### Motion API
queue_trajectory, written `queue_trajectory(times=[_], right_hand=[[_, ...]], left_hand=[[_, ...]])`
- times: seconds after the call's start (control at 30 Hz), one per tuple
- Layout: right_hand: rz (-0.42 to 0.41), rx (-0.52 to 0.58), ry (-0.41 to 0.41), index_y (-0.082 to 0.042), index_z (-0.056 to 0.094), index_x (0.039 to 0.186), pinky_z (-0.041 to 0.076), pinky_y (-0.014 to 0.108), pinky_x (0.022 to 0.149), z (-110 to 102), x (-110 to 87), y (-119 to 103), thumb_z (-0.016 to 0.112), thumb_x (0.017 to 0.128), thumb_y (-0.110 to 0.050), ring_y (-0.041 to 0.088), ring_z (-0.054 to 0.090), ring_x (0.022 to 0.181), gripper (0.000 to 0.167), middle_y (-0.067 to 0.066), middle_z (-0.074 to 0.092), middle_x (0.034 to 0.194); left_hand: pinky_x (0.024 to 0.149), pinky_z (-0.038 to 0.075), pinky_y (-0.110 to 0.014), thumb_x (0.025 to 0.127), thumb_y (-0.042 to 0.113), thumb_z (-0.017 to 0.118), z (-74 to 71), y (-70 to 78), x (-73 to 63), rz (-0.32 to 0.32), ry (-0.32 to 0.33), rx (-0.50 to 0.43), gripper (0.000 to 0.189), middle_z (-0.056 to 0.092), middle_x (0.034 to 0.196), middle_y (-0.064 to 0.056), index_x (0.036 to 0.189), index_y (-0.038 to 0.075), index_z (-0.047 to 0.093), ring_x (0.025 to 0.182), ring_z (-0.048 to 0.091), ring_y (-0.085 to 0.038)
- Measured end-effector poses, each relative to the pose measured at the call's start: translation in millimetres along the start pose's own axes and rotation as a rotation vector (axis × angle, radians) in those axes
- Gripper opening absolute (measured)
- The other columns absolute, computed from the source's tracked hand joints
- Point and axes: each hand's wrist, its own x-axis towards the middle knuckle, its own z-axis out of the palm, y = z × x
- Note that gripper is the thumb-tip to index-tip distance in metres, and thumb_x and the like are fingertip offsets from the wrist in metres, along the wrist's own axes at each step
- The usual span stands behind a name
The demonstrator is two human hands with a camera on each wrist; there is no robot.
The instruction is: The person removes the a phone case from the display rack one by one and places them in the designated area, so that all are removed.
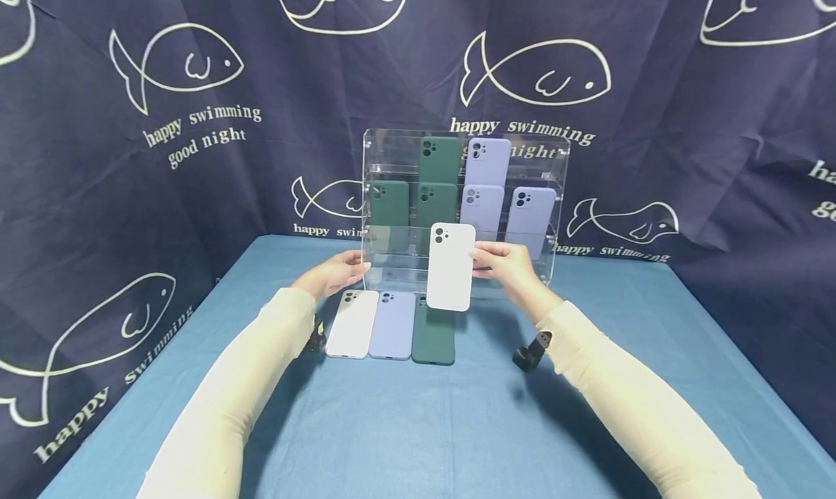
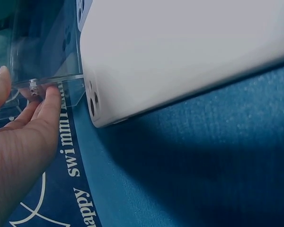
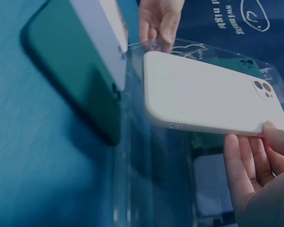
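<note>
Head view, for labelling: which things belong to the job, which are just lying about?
Likely the job:
- white case in right hand
- clear rack held by left hand
- green cases, lavender cases on rack
- three cases lying in front

Just around:
- blue tablecloth
- fish-print backdrop

We're looking into a small curtained-off booth, with navy drapes printed with fish and "happy swimming good night" closing in the top, left and right of the frame. Below centre we've got a smooth blue tablecloth, and mid-frame a clear display rack of phone cases looks shop-like; whether shop, home or studio, we can't tell.
</note>
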Motion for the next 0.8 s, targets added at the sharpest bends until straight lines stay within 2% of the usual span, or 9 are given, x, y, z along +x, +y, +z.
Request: queue_trajectory(times=[0.23, 0.37, 0.6, 0.7, 0.8], right_hand=[[0.091, 0.003, -0.005, 0.015, 0.053, 0.129, 0.064, 0.031, 0.079, -18.3, -5.7, 18.2, 0.064, 0.092, -0.006, 0.008, 0.069, 0.07, 0.043, -0.006, 0.069, 0.077], [0.132, -0.032, -0.018, 0.014, 0.052, 0.13, 0.064, 0.03, 0.078, -26.6, -9.2, 28.1, 0.064, 0.093, -0.007, 0.006, 0.068, 0.07, 0.045, -0.007, 0.068, 0.077], [0.216, -0.105, -0.042, 0.013, 0.05, 0.132, 0.064, 0.029, 0.08, -43.4, -14.6, 42.9, 0.064, 0.093, -0.01, 0.007, 0.066, 0.074, 0.048, -0.002, 0.067, 0.088], [0.256, -0.127, -0.057, 0.014, 0.049, 0.132, 0.064, 0.03, 0.08, -49.4, -18.3, 50.0, 0.062, 0.094, -0.009, 0.009, 0.066, 0.074, 0.047, -0.001, 0.067, 0.086], [0.278, -0.133, -0.067, 0.016, 0.049, 0.131, 0.065, 0.03, 0.079, -52.4, -20.2, 58.6, 0.062, 0.094, -0.009, 0.01, 0.067, 0.074, 0.046, 0.001, 0.067, 0.084]], left_hand=[[0.123, 0.029, -0.036, 0.102, 0.007, 0.046, -0.5, -0.4, 1.3, -0.007, -0.006, 0.001, 0.064, 0.011, 0.159, -0.023, 0.154, -0.001, 0.01, 0.147, 0.023, -0.032], [0.124, 0.029, -0.036, 0.102, 0.007, 0.046, -1.4, -0.2, 0.4, -0.004, -0.003, 0.007, 0.064, 0.013, 0.158, -0.023, 0.154, -0.001, 0.01, 0.147, 0.023, -0.032], [0.119, 0.037, -0.03, 0.1, 0.016, 0.054, -3.5, 0.0, -3.0, 0.029, -0.022, 0.04, 0.07, 0.014, 0.157, -0.025, 0.154, -0.002, 0.012, 0.144, 0.03, -0.03], [0.121, 0.035, -0.031, 0.1, 0.012, 0.052, -2.9, 0.3, -1.7, 0.014, -0.016, 0.02, 0.069, 0.015, 0.157, -0.024, 0.154, -0.001, 0.012, 0.145, 0.028, -0.03], [0.124, 0.028, -0.035, 0.102, 0.008, 0.047, -2.4, 0.8, 0.7, -0.008, -0.015, 0.002, 0.066, 0.013, 0.159, -0.022, 0.155, 0.0, 0.008, 0.147, 0.022, -0.031]])
